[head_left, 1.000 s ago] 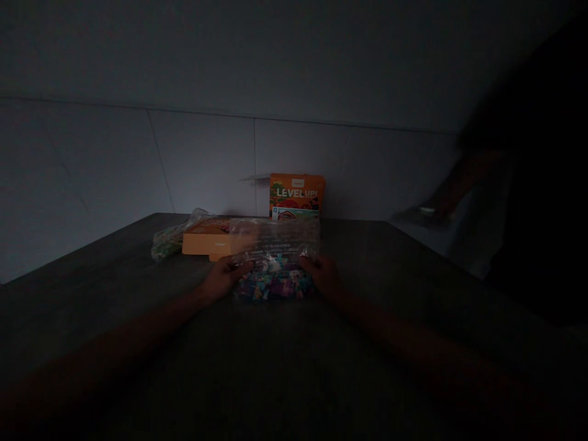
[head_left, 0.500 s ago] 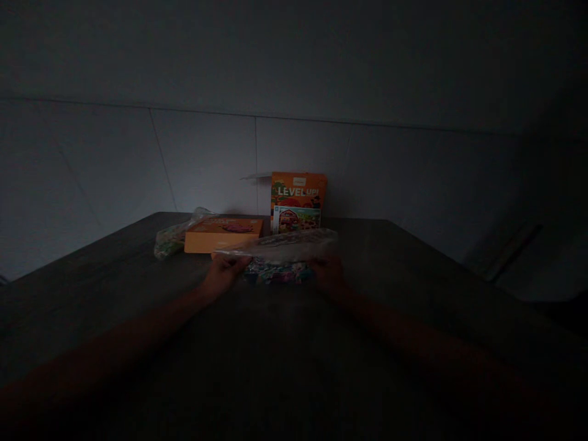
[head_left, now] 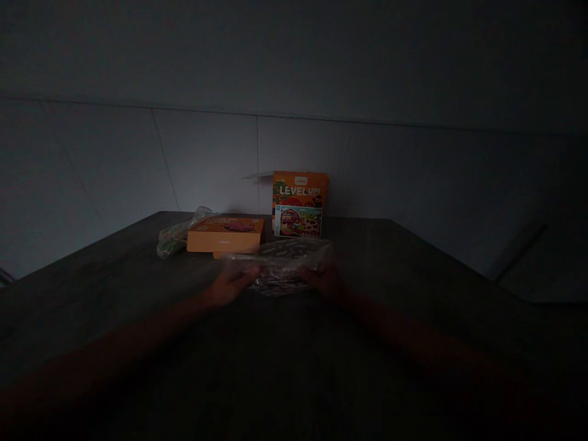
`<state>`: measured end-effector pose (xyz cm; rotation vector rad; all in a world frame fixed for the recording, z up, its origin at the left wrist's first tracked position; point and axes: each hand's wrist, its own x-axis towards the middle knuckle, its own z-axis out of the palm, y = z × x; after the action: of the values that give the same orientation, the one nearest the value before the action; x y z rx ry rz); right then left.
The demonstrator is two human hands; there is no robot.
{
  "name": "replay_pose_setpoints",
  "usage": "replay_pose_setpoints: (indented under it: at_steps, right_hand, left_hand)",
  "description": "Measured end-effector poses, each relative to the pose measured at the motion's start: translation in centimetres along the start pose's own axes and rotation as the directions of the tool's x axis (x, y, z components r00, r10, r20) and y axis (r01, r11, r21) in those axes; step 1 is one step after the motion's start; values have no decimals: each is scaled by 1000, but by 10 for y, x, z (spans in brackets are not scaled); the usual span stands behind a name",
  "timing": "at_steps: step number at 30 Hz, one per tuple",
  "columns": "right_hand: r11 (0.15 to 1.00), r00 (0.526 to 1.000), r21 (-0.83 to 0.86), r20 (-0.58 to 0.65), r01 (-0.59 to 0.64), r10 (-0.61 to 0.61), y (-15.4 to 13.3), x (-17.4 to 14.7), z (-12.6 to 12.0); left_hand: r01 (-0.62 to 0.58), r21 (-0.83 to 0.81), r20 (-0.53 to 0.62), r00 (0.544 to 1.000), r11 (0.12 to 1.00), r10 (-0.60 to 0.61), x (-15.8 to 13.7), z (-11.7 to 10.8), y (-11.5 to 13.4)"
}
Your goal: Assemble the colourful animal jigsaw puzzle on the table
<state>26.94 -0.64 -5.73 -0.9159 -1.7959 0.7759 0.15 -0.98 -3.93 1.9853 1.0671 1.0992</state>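
Observation:
A clear plastic bag (head_left: 285,269) spans the gap between my hands, with many small pieces bunched in its lower part. My left hand (head_left: 232,286) grips its left side, the thumb lying across the plastic. On the right side my right hand (head_left: 324,280) is closed on the same bag, though darkness blurs its fingers. Just beyond the bag stands an orange box (head_left: 301,193) marked "LEVEL UP!", and a picture card (head_left: 298,222) of a barn scene leans on its front.
An orange box (head_left: 225,234) lies flat at the back left of the dark table (head_left: 376,257). Beside it rests another clear bag (head_left: 173,239) with greenish contents. A pale panelled wall (head_left: 206,159) rises behind the table. The light is very dim.
The bag has tipped and come slightly lower and nearer; its contents now look paler and less colourful. Both hands keep their hold, and more of the picture card shows.

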Motion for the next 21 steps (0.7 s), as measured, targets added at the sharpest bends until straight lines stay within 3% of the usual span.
replay_pose_setpoints:
  at_steps: [5, 10, 15, 21]
  right_hand:
    - [975, 987, 159, -27, -155, 161, -13, 5, 1]
    - [932, 963, 244, 43, -269, 267, -15, 8, 1]
    - [896, 944, 300, 81, -329, 320, -18, 10, 3]
    - [892, 939, 312, -4, -327, 345, -19, 11, 5]
  left_hand:
    - [150, -274, -7, 987, 950, -158, 6, 6, 6]
    - [235, -405, 30, 969, 884, -244, 8, 7, 8]
    - [260, -445, 60, 963, 857, -262, 10, 7, 4]
    - [258, -447, 68, 965, 856, -255, 14, 4, -1]
